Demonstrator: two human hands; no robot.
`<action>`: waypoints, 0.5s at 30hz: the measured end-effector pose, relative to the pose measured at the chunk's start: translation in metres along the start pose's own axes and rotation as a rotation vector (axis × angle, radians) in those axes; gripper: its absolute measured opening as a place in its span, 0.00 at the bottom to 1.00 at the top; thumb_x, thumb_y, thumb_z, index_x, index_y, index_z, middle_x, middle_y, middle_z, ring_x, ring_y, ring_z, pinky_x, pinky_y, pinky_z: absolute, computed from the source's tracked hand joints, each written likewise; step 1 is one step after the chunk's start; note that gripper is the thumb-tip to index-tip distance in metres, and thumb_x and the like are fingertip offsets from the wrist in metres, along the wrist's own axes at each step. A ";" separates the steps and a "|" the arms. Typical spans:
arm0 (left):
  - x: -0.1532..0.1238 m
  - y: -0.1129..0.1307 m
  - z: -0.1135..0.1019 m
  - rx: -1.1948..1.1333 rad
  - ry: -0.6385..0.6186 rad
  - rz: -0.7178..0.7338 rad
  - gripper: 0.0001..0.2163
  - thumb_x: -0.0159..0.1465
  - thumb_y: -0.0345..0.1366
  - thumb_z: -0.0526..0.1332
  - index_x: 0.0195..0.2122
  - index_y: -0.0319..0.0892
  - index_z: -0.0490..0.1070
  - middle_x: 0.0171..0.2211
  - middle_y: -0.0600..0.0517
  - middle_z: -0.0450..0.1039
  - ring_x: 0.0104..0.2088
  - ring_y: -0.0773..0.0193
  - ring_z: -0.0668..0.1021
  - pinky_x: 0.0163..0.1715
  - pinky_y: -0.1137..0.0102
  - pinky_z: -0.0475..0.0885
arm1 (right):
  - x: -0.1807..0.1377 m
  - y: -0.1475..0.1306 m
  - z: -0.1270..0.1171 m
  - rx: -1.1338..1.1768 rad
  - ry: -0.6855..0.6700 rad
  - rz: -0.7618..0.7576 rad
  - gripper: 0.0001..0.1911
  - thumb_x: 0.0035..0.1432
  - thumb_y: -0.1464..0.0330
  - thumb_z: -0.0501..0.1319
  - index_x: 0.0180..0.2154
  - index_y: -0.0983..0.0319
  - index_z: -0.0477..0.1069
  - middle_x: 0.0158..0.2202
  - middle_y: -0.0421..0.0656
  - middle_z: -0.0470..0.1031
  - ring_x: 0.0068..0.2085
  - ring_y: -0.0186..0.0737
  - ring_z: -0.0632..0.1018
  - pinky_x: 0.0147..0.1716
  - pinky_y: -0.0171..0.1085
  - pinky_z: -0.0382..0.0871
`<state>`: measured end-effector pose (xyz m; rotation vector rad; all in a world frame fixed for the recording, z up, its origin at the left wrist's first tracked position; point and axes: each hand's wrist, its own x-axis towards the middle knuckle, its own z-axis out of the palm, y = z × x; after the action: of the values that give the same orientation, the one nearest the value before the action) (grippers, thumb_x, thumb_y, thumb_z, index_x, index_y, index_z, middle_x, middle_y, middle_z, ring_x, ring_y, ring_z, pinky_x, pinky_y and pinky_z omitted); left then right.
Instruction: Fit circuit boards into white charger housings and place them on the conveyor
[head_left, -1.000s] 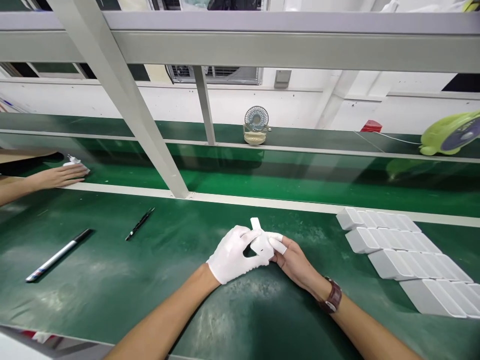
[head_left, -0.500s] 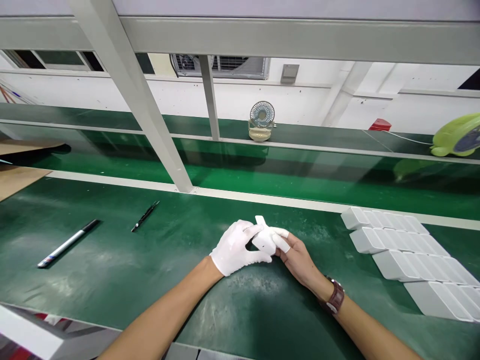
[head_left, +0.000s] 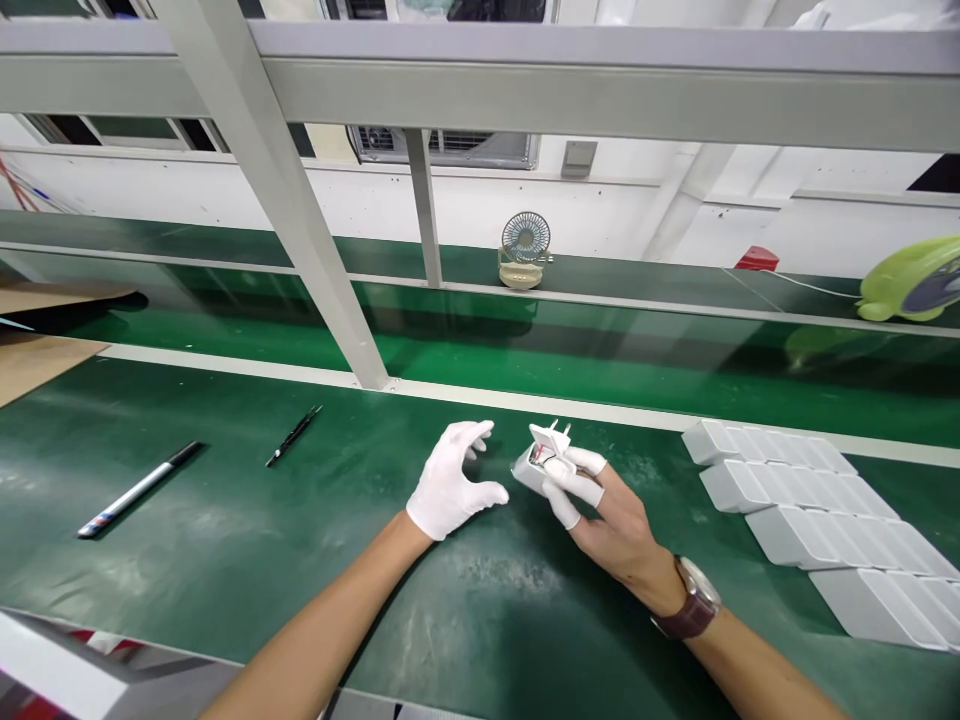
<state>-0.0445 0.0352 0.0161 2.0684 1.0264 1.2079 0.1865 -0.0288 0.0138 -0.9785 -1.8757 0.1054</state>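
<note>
Between the covered fingertips of my right hand [head_left: 607, 510] is a white plug adapter [head_left: 532, 474], its two prongs pointing up and away. Its top piece is tilted off the housing, and small red and dark parts show inside. White finger covers are on that hand's fingers, and a brown-strapped watch is on the wrist. My left hand [head_left: 454, 480], in a white glove, is just left of the adapter without touching it. Its thumb and fingers are apart, with nothing between them.
Several rows of white housings [head_left: 795, 485] stand at the right of the green bench [head_left: 300, 560]. A marker [head_left: 139, 490] and a black tweezer-like tool [head_left: 294, 436] lie at the left. A small fan [head_left: 525, 248] sits on the back shelf; a slanted post [head_left: 300, 230] rises from the bench's far edge.
My left hand has let go of the adapter and drawn back to the left. My right hand has turned the adapter, so its prongs and inside now show.
</note>
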 end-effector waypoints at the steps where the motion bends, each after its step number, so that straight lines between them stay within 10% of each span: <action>1: 0.000 0.001 0.000 -0.026 0.015 -0.010 0.39 0.51 0.62 0.67 0.59 0.45 0.65 0.48 0.46 0.67 0.41 0.59 0.75 0.41 0.60 0.75 | -0.001 0.002 0.000 0.000 -0.014 0.012 0.32 0.60 0.77 0.62 0.62 0.47 0.62 0.56 0.47 0.69 0.53 0.47 0.76 0.51 0.47 0.76; 7: 0.002 0.005 0.004 -0.074 0.030 -0.104 0.33 0.54 0.55 0.69 0.56 0.44 0.66 0.47 0.46 0.68 0.40 0.60 0.75 0.40 0.61 0.74 | -0.020 0.016 0.014 -0.007 -0.350 0.098 0.28 0.66 0.72 0.57 0.65 0.51 0.58 0.53 0.49 0.71 0.53 0.46 0.75 0.51 0.46 0.76; 15: 0.002 -0.001 0.006 0.036 -0.177 -0.137 0.31 0.52 0.39 0.72 0.57 0.46 0.66 0.47 0.49 0.69 0.43 0.60 0.75 0.45 0.61 0.75 | -0.025 0.017 0.019 -0.019 -0.232 0.159 0.28 0.66 0.69 0.58 0.65 0.53 0.56 0.55 0.49 0.70 0.53 0.47 0.75 0.51 0.47 0.76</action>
<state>-0.0388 0.0364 0.0135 2.0534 1.0928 0.9278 0.1862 -0.0277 -0.0223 -1.1686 -2.0083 0.3082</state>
